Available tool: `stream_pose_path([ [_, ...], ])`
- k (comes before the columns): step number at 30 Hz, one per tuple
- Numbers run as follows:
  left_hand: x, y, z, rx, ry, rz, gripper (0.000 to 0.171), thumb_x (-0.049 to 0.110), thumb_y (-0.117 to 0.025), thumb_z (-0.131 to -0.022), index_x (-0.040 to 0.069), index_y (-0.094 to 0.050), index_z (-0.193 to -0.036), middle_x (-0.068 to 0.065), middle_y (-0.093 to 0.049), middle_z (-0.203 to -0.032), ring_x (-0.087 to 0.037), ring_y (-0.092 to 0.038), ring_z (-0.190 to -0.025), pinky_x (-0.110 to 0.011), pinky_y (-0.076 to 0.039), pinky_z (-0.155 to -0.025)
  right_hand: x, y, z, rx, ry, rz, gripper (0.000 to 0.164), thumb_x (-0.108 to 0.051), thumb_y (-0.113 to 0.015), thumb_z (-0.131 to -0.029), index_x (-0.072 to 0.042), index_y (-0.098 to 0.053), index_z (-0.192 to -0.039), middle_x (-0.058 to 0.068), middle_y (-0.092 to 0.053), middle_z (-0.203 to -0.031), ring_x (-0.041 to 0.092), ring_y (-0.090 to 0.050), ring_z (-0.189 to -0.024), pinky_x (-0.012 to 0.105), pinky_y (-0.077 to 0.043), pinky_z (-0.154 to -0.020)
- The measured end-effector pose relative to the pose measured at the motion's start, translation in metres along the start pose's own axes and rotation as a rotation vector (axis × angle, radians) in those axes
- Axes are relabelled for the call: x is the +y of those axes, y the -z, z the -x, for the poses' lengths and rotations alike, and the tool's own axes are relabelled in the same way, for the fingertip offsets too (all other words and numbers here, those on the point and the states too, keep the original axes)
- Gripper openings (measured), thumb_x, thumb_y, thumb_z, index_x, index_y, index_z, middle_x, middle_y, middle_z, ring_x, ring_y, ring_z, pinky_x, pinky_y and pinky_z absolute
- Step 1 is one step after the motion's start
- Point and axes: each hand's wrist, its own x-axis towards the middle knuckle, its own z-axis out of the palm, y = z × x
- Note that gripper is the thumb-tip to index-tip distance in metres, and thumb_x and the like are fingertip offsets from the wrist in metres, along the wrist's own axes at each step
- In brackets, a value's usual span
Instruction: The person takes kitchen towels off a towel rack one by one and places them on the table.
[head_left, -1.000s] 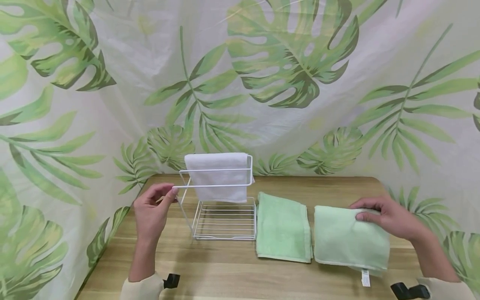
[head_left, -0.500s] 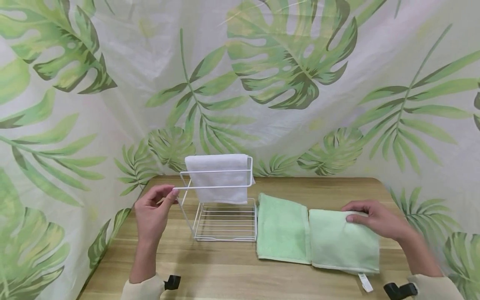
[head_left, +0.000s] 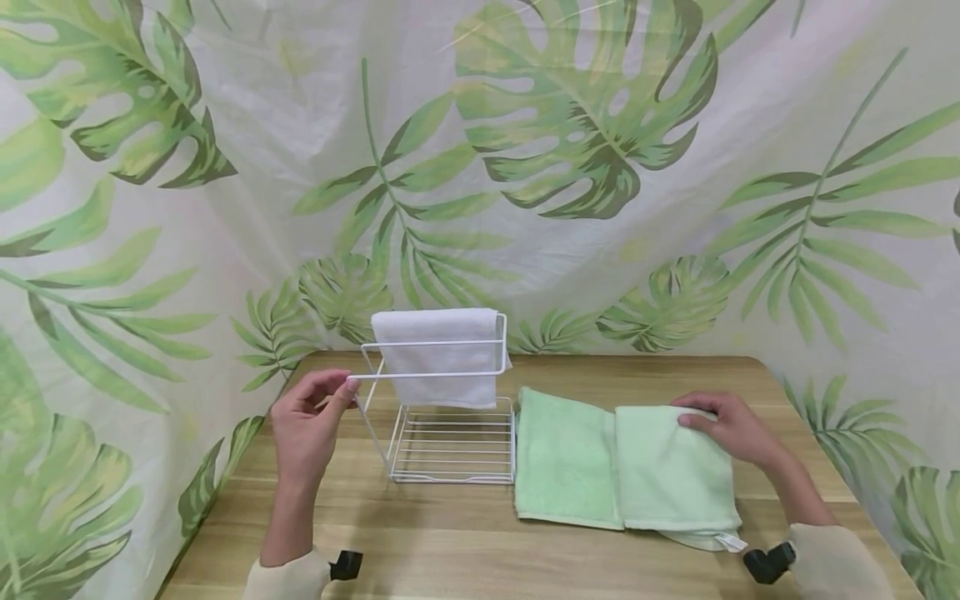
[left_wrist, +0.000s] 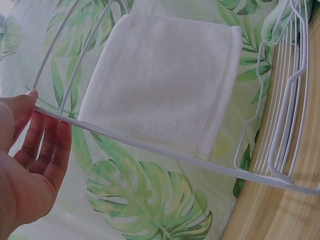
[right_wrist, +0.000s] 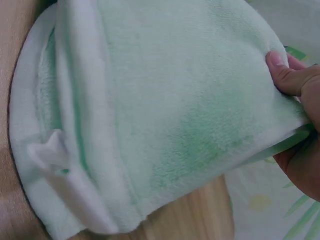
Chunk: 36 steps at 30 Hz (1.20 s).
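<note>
My left hand (head_left: 309, 425) pinches the upper left corner of a white wire rack (head_left: 452, 480) between thumb and fingers. Over the rack's back top bar hangs a folded white towel (head_left: 435, 354). My right hand (head_left: 731, 429) pinches the top edge of a folded pale green towel (head_left: 671, 471), thumb in front and fingers behind. In the right wrist view this towel (right_wrist: 170, 100) slants, its lower edge against the wood and a white label (right_wrist: 75, 185) hanging from it. Its left edge meets a second folded green towel (head_left: 566, 462), lying beside the rack.
All of this stands on a wooden table (head_left: 450, 542). A leaf-patterned curtain (head_left: 555, 167) rises behind the table and along its sides. The rack's base shelf (head_left: 453, 442) of thin wires sits on the wood.
My right hand has moved left with the pale green towel, bringing it against the other green towel. The towel's lower edge and label now bend on the table. My left hand stays on the rack.
</note>
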Motion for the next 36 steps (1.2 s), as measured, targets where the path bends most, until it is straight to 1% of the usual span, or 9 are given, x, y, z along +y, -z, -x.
stream_pose_path([
  [5,-0.001,0.000,0.000,-0.002,-0.004,0.001,0.018,-0.006,-0.080,-0.092,-0.017,-0.072,-0.103,-0.003,-0.076,-0.088,-0.006,-0.073,-0.073,-0.019,-0.066,-0.066,0.013,-0.009,-0.007,0.011,-0.038,0.038,0.017,-0.009,-0.076,-0.100,-0.006,-0.080,-0.115,0.014,-0.082,-0.112,0.006,-0.073,-0.106,0.009,-0.054,-0.087],
  [9,0.000,0.001,0.000,-0.004,-0.023,-0.006,0.016,-0.010,-0.079,-0.091,-0.017,-0.071,-0.103,0.001,-0.077,-0.088,-0.005,-0.073,-0.074,-0.018,-0.065,-0.065,0.022,-0.015,-0.014,-0.001,-0.098,0.060,0.017,-0.011,-0.074,-0.102,-0.007,-0.080,-0.117,0.012,-0.081,-0.115,0.019,-0.075,-0.109,0.015,-0.056,-0.089],
  [12,0.000,0.002,0.001,-0.005,-0.031,-0.009,0.015,-0.013,-0.077,-0.091,-0.018,-0.071,-0.103,0.004,-0.077,-0.088,-0.004,-0.073,-0.075,-0.018,-0.065,-0.065,0.029,-0.020,-0.018,-0.026,-0.111,0.054,0.018,-0.012,-0.073,-0.103,-0.006,-0.079,-0.118,0.013,-0.081,-0.116,0.027,-0.075,-0.112,0.020,-0.059,-0.090],
  [18,0.001,0.001,0.001,-0.007,-0.020,-0.007,0.016,-0.013,-0.076,-0.092,-0.021,-0.069,-0.104,0.005,-0.077,-0.089,-0.005,-0.073,-0.075,-0.018,-0.065,-0.066,0.044,-0.031,-0.020,-0.067,-0.132,0.022,0.018,-0.011,-0.073,-0.103,-0.005,-0.079,-0.118,0.013,-0.080,-0.116,0.031,-0.074,-0.113,0.022,-0.060,-0.091],
  [22,0.001,0.000,0.001,-0.009,-0.018,-0.003,0.017,-0.014,-0.076,-0.092,-0.023,-0.067,-0.104,0.005,-0.077,-0.089,-0.004,-0.073,-0.074,-0.018,-0.066,-0.066,0.051,-0.036,-0.018,-0.080,-0.160,-0.004,0.017,-0.011,-0.073,-0.102,-0.005,-0.079,-0.117,0.013,-0.080,-0.115,0.029,-0.074,-0.112,0.022,-0.059,-0.091],
  [27,0.001,-0.001,0.001,-0.010,-0.016,-0.021,0.014,-0.013,-0.076,-0.092,-0.018,-0.070,-0.103,0.005,-0.077,-0.089,-0.004,-0.073,-0.073,-0.020,-0.066,-0.066,0.058,-0.041,-0.015,-0.078,-0.166,0.001,0.016,-0.012,-0.074,-0.102,-0.007,-0.080,-0.116,0.011,-0.081,-0.114,0.027,-0.074,-0.112,0.023,-0.059,-0.092],
  [30,0.001,0.000,0.001,-0.011,-0.018,-0.022,0.013,-0.013,-0.076,-0.092,-0.017,-0.071,-0.103,0.006,-0.077,-0.089,-0.004,-0.073,-0.073,-0.019,-0.066,-0.066,0.060,-0.042,-0.015,-0.070,-0.162,0.007,0.016,-0.012,-0.074,-0.102,-0.007,-0.080,-0.115,0.011,-0.081,-0.114,0.029,-0.074,-0.113,0.022,-0.058,-0.093],
  [32,0.001,0.000,0.001,-0.010,-0.019,-0.025,0.013,-0.014,-0.076,-0.092,-0.017,-0.071,-0.103,0.006,-0.076,-0.089,-0.004,-0.073,-0.073,-0.019,-0.066,-0.066,0.059,-0.042,-0.015,-0.071,-0.158,0.014,0.016,-0.012,-0.074,-0.102,-0.006,-0.080,-0.116,0.011,-0.081,-0.114,0.032,-0.074,-0.113,0.024,-0.059,-0.094],
  [36,0.001,0.000,0.001,-0.007,-0.020,-0.028,0.013,-0.014,-0.076,-0.091,-0.017,-0.071,-0.104,0.007,-0.076,-0.089,-0.003,-0.073,-0.074,-0.019,-0.066,-0.066,0.057,-0.043,-0.018,-0.082,-0.160,0.037,0.017,-0.011,-0.074,-0.102,-0.006,-0.080,-0.116,0.012,-0.081,-0.115,0.039,-0.074,-0.115,0.033,-0.060,-0.095],
])
